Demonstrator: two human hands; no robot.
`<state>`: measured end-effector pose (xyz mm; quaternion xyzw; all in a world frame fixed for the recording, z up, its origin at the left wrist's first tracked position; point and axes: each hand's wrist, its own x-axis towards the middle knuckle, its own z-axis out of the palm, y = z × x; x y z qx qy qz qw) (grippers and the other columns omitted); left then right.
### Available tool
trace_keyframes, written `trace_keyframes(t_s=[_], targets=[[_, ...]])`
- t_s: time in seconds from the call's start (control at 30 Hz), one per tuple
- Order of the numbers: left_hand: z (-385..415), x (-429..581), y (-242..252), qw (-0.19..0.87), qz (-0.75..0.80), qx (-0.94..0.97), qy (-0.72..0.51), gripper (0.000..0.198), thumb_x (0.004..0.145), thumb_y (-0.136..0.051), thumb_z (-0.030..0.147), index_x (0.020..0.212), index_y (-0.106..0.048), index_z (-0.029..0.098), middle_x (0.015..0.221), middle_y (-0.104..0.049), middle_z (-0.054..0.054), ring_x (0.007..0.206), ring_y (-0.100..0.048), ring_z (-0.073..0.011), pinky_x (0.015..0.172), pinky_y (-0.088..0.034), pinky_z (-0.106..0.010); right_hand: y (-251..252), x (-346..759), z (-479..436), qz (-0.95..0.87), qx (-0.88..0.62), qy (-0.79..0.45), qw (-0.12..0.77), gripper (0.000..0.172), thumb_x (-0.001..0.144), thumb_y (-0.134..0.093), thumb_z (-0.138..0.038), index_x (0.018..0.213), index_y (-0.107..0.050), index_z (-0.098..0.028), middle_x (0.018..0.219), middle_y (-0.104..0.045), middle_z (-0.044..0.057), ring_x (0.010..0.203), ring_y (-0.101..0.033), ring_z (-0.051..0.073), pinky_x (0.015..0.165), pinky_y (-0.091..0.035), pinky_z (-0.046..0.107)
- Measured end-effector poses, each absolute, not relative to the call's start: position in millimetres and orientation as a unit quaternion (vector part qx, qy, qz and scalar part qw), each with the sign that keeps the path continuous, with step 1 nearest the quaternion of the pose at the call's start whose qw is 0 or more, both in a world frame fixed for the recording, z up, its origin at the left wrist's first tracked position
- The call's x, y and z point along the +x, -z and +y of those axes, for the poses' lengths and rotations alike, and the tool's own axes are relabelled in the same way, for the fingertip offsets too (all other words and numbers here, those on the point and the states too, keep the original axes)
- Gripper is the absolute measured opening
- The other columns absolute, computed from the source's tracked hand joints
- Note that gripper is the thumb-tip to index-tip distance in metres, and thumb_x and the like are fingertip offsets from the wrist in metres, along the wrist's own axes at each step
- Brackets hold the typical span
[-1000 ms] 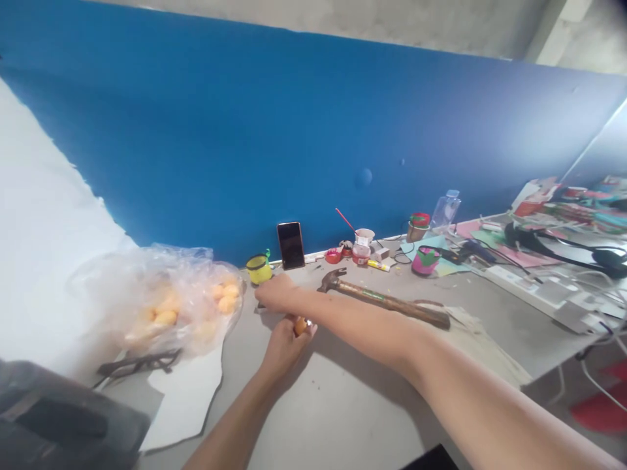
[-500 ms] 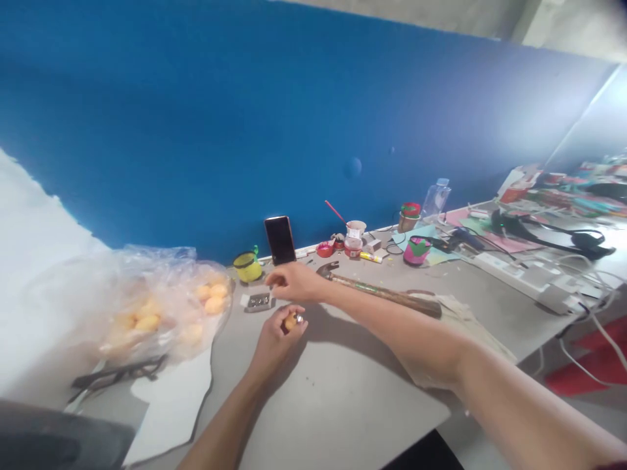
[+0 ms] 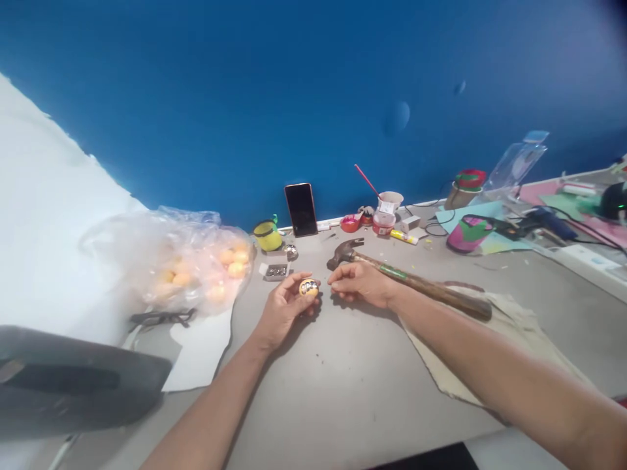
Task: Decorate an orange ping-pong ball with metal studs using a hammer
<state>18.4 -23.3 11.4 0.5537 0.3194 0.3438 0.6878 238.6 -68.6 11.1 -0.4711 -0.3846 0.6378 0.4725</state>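
Note:
My left hand (image 3: pixel 287 307) rests on the grey table (image 3: pixel 343 378) and holds a small orange ball (image 3: pixel 308 287) with shiny studs set in its face. My right hand (image 3: pixel 360 284) lies just to the right of the ball, with fingertips pinched together close to it; whether they hold a tiny piece I cannot tell. A small open box of metal studs (image 3: pixel 275 270) sits just behind my left hand. A wooden-handled hammer (image 3: pixel 406 282) lies behind my right hand.
A clear plastic bag of orange balls (image 3: pixel 196 267) lies at the left beside white paper (image 3: pixel 200 356). A yellow cup (image 3: pixel 268 235), an upright phone (image 3: pixel 301 209), small pots, a plastic bottle (image 3: pixel 514 166) and cables line the blue wall. A cloth (image 3: pixel 509 333) lies under my right forearm.
My right hand drew back from the stud box to beside the ball. My left hand turned the ball so its studded face shows. The camera view dipped lower.

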Motion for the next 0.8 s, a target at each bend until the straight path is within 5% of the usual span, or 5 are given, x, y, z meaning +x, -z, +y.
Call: trace_keyframes(t_s=[0.2, 0.63, 0.8], targets=[[-25, 18, -11, 0.68, 0.337, 0.566, -0.321, 0.055, 0.072, -0.089, 0.032, 0.121, -0.068, 0.016, 0.088, -0.066, -0.001, 0.069, -0.056, -0.0094, 0.061, -0.049, -0.023, -13, 241, -69, -0.382, -0.462, -0.644, 0.476, 0.036, 0.062, -0.095, -0.034, 0.082, -0.074, -0.013, 0.076, -0.074, 0.005, 0.061, -0.062, 0.009, 0.053, -0.046, 0.018], [-33, 19, -19, 0.623, 0.373, 0.614, -0.309, 0.053, 0.068, -0.087, 0.035, 0.114, -0.069, 0.017, 0.083, -0.065, 0.0, 0.067, -0.057, -0.0107, 0.061, -0.052, -0.024, -7, 240, -70, -0.368, -0.466, -0.652, 0.471, 0.028, 0.072, -0.088, -0.024, 0.096, -0.08, -0.012, 0.085, -0.076, 0.009, 0.067, -0.063, 0.01, 0.054, -0.05, 0.018], [-35, 20, -18, 0.631, 0.364, 0.608, -0.316, 0.052, 0.074, -0.084, 0.036, 0.118, -0.064, 0.016, 0.084, -0.069, -0.002, 0.072, -0.064, -0.0138, 0.068, -0.055, -0.027, -10, 238, -74, -0.378, -0.457, -0.667, 0.451, 0.032, 0.068, -0.093, -0.032, 0.086, -0.076, -0.013, 0.086, -0.074, 0.007, 0.066, -0.062, 0.009, 0.055, -0.052, 0.018]])
